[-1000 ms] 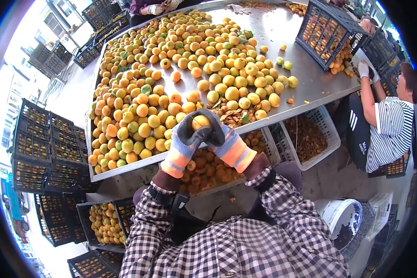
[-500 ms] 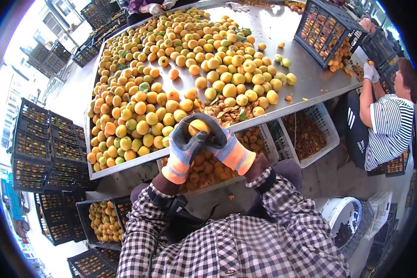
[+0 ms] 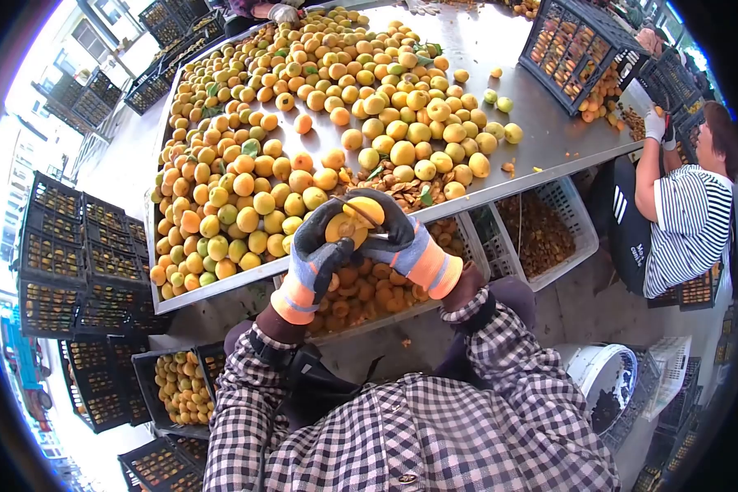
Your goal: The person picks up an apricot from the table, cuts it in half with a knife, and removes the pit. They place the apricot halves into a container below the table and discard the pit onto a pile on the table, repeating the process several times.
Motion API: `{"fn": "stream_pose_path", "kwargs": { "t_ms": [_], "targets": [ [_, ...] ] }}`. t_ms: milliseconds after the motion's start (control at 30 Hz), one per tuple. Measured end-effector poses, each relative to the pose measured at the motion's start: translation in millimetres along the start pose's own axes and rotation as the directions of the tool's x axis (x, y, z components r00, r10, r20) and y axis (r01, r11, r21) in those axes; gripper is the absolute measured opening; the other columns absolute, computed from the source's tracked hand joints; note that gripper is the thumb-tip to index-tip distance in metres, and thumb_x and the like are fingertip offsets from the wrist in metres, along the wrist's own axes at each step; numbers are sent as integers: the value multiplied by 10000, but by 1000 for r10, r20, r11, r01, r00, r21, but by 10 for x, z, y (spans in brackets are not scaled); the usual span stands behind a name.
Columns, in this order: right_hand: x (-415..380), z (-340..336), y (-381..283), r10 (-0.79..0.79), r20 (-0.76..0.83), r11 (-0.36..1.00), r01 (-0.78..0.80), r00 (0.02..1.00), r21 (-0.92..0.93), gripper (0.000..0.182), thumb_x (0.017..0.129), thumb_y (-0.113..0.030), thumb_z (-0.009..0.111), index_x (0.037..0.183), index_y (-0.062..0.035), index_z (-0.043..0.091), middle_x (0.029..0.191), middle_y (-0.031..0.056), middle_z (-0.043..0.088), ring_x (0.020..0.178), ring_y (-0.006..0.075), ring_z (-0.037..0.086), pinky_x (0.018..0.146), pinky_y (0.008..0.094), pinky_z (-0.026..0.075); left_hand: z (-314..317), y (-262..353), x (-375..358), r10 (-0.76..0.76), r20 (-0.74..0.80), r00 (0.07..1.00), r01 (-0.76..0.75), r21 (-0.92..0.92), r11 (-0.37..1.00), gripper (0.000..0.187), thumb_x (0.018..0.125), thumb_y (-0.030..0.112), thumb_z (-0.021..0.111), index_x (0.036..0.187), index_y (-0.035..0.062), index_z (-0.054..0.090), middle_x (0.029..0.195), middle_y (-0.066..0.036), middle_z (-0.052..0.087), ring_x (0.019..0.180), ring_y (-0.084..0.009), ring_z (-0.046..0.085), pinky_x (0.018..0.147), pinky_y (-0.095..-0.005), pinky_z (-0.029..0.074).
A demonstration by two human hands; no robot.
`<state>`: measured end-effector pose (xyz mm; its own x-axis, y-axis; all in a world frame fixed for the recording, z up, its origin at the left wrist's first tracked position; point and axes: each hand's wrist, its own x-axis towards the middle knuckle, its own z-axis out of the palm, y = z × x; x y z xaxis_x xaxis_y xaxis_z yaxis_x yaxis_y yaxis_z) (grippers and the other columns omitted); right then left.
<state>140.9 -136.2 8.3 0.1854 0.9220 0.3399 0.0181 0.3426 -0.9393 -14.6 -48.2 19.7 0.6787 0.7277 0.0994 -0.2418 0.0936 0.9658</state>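
Note:
An apricot (image 3: 346, 230) is split open, its two halves spread apart above the front edge of the metal table. My left hand (image 3: 318, 252), in a black-palmed glove with a grey and orange cuff, closes on the lower half, cut face up. My right hand (image 3: 397, 234), gloved alike, closes around the upper half (image 3: 366, 211). A thin, light-coloured strip shows by the right fingers; I cannot make out what it is. Below my hands, a crate (image 3: 402, 313) holds many apricot halves. Whole apricots (image 3: 246, 205) heap the table just beyond.
A pile of pits and scraps (image 3: 406, 193) lies near the table edge. Right of my knees stands a white crate (image 3: 586, 238) of brown pieces. A black crate (image 3: 567, 61) of fruit tilts on the table. A co-worker (image 3: 689, 213) sits at right; stacked crates (image 3: 82, 254) stand left.
The apricot, whole-looking between my hands before, is now opened into two halves. My hands have turned slightly apart with it. The co-worker at right has shifted hands a little.

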Motion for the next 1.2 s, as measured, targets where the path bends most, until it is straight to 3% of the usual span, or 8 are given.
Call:
{"fn": "stream_pose_path", "kwargs": {
  "t_ms": [33, 267, 467, 567, 667, 733, 1067, 1200],
  "targets": [
    [15, -17, -3, 6, -29, 1000, -6, 1000, 16, 666, 798, -51, 740, 1386, -89, 429, 1272, 54, 580, 1193, 141, 529, 996, 311, 453, 34, 66, 1, -28, 30, 999, 26, 81, 996, 567, 760, 136, 603, 1294, -33, 517, 1165, -113, 614, 1019, -180, 609, 830, -287, 517],
    [-42, -76, -41, 159, -87, 921, -116, 983, 373, 638, 784, -43, 761, 1345, -38, 456, 1242, 67, 590, 1130, 147, 553, 974, 290, 452, 237, 176, 60, -156, 77, 985, 171, -252, 953, 572, 800, 153, 548, 1343, -15, 486, 1154, -107, 617, 885, -163, 632, 703, -259, 531],
    [-156, -180, 19, -25, -154, 999, 30, 988, 28, 573, 811, -6, 720, 1334, -25, 488, 1229, 67, 597, 1130, 138, 554, 960, 293, 461, -11, 41, 173, -148, 13, 989, 148, -220, 964, 499, 836, 118, 486, 1326, 20, 498, 1132, -67, 617, 809, -109, 569, 674, -231, 480],
    [-116, -303, -111, 136, 142, 976, -107, 981, -192, 569, 824, 5, 701, 1347, -57, 486, 1255, 56, 590, 1122, 139, 571, 962, 293, 473, -86, 99, 168, -72, 44, 996, 71, 20, 997, 469, 854, 161, 524, 1305, 33, 508, 1126, -47, 614, 758, -77, 524, 659, -220, 453],
    [-181, -384, -167, 395, 155, 916, -402, 906, 15, 541, 842, -16, 696, 1343, -69, 499, 1209, 36, 609, 1109, 123, 574, 923, 271, 493, -107, 71, 167, -78, 116, 990, 70, 65, 995, 451, 848, 167, 579, 1279, 46, 523, 1120, -34, 614, 753, -64, 512, 667, -215, 445],
    [-133, -471, -285, 421, 28, 888, -406, 907, -215, 421, 856, -39, 696, 1253, -39, 557, 1103, 20, 659, 1008, 82, 589, 834, 235, 505, -77, 26, 182, -45, 139, 989, 38, 56, 998, 451, 841, 129, 614, 1279, 59, 533, 1111, -34, 617, 751, -67, 529, 666, -212, 453],
    [297, -204, -346, 146, -557, 882, 148, 817, 448, 90, 893, -78, 652, 978, -62, 628, 723, -28, 582, 559, 39, 494, 477, 181, 364, 123, -152, 189, -155, 164, 974, 153, 26, 988, 449, 821, 169, 701, 1241, 82, 570, 1041, -5, 635, 825, -76, 600, 637, -191, 467],
    [362, -170, -160, 143, -360, 987, -161, 922, -21, 138, 833, -52, 726, 945, -26, 649, 838, 6, 665, 745, 66, 591, 651, 231, 497, 148, -109, 195, -105, 72, 992, 108, -39, 993, 414, 833, 71, 667, 1234, 65, 565, 1003, -4, 622, 738, -65, 568, 620, -192, 459]
  ]
}}
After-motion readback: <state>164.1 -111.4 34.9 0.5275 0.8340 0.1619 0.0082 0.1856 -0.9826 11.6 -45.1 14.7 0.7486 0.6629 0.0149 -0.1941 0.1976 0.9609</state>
